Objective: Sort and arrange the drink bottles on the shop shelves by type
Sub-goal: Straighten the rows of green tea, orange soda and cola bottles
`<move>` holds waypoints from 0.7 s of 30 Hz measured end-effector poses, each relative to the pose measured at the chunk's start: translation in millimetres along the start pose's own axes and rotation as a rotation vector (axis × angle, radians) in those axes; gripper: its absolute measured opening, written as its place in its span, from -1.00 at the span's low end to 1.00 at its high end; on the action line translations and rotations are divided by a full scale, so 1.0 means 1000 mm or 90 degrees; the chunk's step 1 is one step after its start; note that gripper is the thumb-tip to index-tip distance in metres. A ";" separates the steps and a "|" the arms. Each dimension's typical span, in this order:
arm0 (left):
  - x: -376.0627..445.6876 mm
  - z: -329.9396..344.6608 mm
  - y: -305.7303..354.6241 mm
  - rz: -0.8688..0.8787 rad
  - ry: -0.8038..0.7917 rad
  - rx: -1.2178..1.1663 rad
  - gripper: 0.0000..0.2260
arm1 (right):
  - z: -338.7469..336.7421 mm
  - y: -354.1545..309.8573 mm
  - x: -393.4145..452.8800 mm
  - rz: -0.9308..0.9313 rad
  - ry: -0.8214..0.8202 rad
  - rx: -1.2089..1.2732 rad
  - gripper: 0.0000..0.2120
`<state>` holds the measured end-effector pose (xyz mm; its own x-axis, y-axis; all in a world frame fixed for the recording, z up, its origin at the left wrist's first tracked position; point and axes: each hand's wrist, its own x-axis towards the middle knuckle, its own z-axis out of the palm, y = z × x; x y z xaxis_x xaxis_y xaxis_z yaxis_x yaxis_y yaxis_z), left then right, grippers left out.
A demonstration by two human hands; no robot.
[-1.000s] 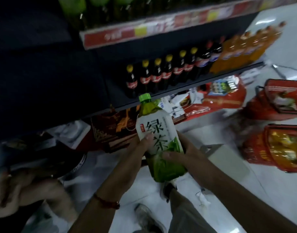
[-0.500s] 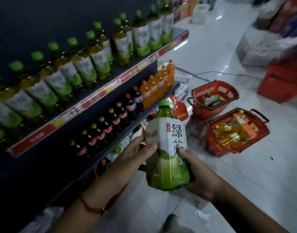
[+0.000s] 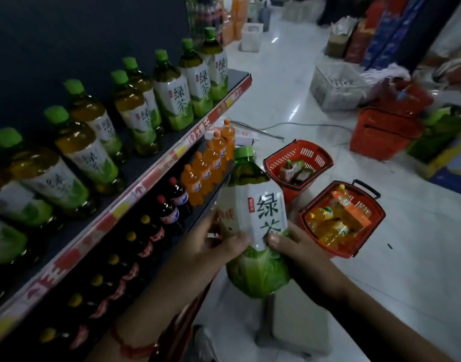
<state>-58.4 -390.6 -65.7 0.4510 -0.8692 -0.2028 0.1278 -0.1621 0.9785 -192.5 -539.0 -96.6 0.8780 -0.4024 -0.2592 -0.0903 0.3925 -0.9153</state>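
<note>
A large green tea bottle (image 3: 252, 212) with a green cap and a white label stands upright in both my hands, in front of the shelves. My left hand (image 3: 211, 246) grips its left side and my right hand (image 3: 294, 246) grips its right side, thumbs on the label. On the upper shelf (image 3: 172, 155) stands a row of the same green tea bottles (image 3: 174, 100). The lower shelf carries dark cola bottles with yellow and red caps (image 3: 169, 210) and orange soda bottles (image 3: 211, 158).
Two red baskets sit on the white floor to the right: the nearer basket (image 3: 365, 246) holds orange drinks, the farther one (image 3: 297, 158) a few items. A third red basket (image 3: 383, 131), a white crate (image 3: 333, 84) and stacked goods stand farther off. A grey box (image 3: 297, 325) lies below the bottle.
My view has swung up and to the right from the bottom shelves to the upper shelf. Both hands still hold the green tea bottle, now higher beside the shelves.
</note>
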 end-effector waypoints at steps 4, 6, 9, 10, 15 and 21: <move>0.054 -0.042 0.017 0.031 0.010 -0.010 -0.51 | 0.020 -0.039 0.048 -0.082 0.032 -0.143 -0.44; 0.080 -0.056 0.029 0.055 0.025 -0.024 -0.52 | 0.025 -0.055 0.070 -0.110 0.049 -0.196 -0.31; 0.116 -0.069 0.048 0.095 0.036 -0.028 -0.40 | 0.021 -0.073 0.099 -0.148 0.078 -0.229 -0.22; 0.128 -0.072 0.056 0.108 0.044 -0.034 -0.39 | 0.019 -0.081 0.108 -0.161 0.081 -0.232 -0.22; 0.203 -0.077 0.095 0.157 0.092 -0.012 -0.38 | -0.006 -0.119 0.169 -0.243 0.116 -0.212 -0.34; 0.334 -0.064 0.142 0.237 0.170 0.107 -0.32 | -0.068 -0.176 0.281 -0.329 0.062 -0.285 -0.27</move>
<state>166.9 -673.8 2.9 0.6522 -0.7360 0.1813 -0.2197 0.0453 0.9745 38.3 -777.7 -29.6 0.8166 -0.5264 0.2366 0.1241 -0.2403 -0.9627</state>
